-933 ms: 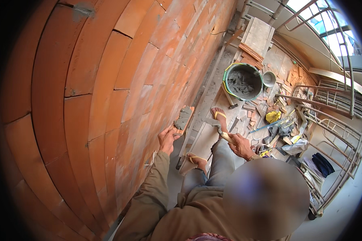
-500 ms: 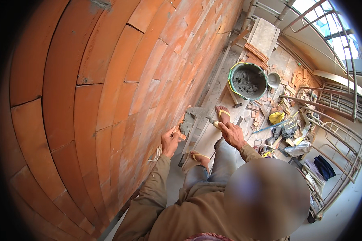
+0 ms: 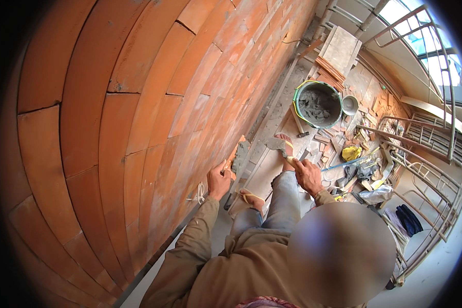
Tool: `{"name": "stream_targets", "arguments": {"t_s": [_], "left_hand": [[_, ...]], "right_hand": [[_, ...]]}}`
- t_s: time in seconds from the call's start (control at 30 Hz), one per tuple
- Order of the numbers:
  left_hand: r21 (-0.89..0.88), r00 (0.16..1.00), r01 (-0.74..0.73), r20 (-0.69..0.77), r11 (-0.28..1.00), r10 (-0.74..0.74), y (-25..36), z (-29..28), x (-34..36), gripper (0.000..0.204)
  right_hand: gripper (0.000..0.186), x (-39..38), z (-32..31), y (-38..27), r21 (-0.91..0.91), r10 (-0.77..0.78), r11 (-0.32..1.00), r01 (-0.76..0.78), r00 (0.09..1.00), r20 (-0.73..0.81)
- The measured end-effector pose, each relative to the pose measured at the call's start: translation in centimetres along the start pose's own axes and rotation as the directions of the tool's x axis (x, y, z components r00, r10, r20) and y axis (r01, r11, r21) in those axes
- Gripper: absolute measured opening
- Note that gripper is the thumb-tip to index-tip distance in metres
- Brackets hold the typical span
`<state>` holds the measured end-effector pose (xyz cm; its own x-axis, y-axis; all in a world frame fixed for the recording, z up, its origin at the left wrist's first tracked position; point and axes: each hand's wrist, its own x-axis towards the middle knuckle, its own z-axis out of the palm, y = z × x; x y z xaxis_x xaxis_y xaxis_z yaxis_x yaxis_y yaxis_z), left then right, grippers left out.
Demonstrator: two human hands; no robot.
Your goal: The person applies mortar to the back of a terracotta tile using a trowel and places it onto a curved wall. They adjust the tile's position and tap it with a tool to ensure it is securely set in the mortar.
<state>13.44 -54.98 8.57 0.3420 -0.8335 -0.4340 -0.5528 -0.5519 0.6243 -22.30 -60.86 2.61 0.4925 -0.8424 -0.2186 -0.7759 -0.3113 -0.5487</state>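
Note:
My left hand [image 3: 218, 181] is closed on the near end of a thin orange brick tile [image 3: 233, 175], close beside the brick-faced wall [image 3: 156, 110]. Grey mortar [image 3: 240, 155] covers much of the tile's upper face. In my right hand [image 3: 308, 177] is a trowel, gripped by its pale handle. The trowel's blade [image 3: 275, 145] points toward the wall, apart from the tile and above my sandalled foot. It has a grey, mortar-smeared look.
Ahead stands a bucket [image 3: 296, 97] of wet mortar, with a small bowl [image 3: 349, 105] beside it. A hammer [image 3: 303, 134] lies nearby. Stacked tiles [image 3: 329, 72], broken pieces and a yellow bag [image 3: 351, 153] cover the floor. Metal scaffold frames [image 3: 436, 174] line the right.
The trowel has moved right, away from the mortar-covered tile, and my right hand has drawn back slightly. Mortar now lies along more of the tile, which stays in my left hand.

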Motion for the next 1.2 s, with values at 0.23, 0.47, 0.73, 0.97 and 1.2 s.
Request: {"name": "stream_targets", "arguments": {"t_s": [0.23, 0.47, 0.73, 0.97, 1.2], "left_hand": [[0.192, 0.997, -0.056, 0.063, 0.98, 0.045, 1.8, -1.3, -0.9, 0.044], [-0.122, 0.989, 0.142, 0.046, 0.982, -0.137, 0.0, -1.5, -1.7, 0.046], [-0.686, 0.882, 0.438, 0.202, 0.581, -0.426, 0.2, -0.9, -1.5, 0.039], [-0.793, 0.872, 0.416, 0.208, 0.445, -0.443, 1.9, 0.7, 0.3, 0.028], [-0.844, 0.83, 0.43, 0.228, 0.322, -0.51, 3.5, 1.7, 1.8, 0.022]], "right_hand": [[0.043, 1.6, -0.1, -3.3, -0.016, -0.176, 0.984, 0.176, 0.982, -0.075], [0.043, 0.7, 0.8, -3.1, -0.016, -0.096, 0.995, 0.096, 0.995, -0.007], [0.048, -1.8, -1.4, -4.7, 0.424, 0.032, 0.905, -0.021, 0.999, -0.018], [0.05, -5.1, 1.8, -8.1, 0.559, 0.044, 0.829, -0.011, 0.998, -0.046], [0.057, -5.8, 4.1, -8.3, 0.432, 0.009, 0.902, 0.009, 0.999, -0.04]]}}
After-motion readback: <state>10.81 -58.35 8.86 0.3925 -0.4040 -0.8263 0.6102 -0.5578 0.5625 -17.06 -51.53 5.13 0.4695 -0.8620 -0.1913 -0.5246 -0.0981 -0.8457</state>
